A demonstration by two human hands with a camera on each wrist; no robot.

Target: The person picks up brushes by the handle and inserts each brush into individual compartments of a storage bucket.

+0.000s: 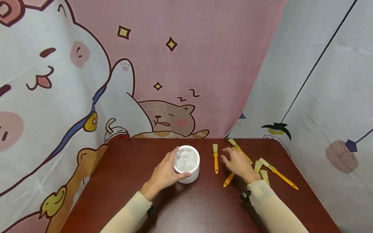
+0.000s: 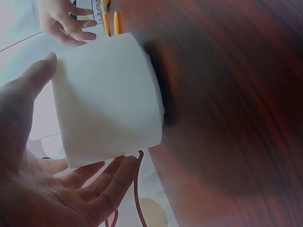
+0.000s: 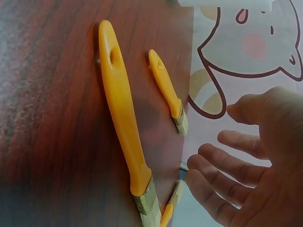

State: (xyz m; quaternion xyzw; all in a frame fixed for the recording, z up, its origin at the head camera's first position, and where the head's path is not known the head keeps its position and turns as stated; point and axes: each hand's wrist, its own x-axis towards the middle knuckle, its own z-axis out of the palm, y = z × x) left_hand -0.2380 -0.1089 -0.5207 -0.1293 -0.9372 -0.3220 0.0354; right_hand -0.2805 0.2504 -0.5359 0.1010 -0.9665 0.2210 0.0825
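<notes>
My left hand (image 1: 166, 170) grips a white round holder (image 1: 196, 171) with divided compartments inside, thumb on the near side and fingers around the far left. In the left wrist view, the holder's smooth white wall (image 2: 106, 99) lies between the thumb and the fingers. My right hand (image 1: 237, 161) is over the paintbrushes with its fingers loosely spread and holds nothing. One yellow-handled paintbrush (image 1: 216, 158) lies between the holder and that hand. Another paintbrush (image 1: 228, 179) is partly hidden under the hand. The right wrist view shows a large brush handle (image 3: 120, 104) apart from the fingers.
More paintbrushes lie on the right of the dark red-brown table (image 1: 204, 207): one brush (image 1: 240, 150) near the back edge, another brush (image 1: 279, 174) farthest right, and two bristle heads beside the right wrist. A cartoon-printed cloth (image 1: 209, 64) hangs behind the table.
</notes>
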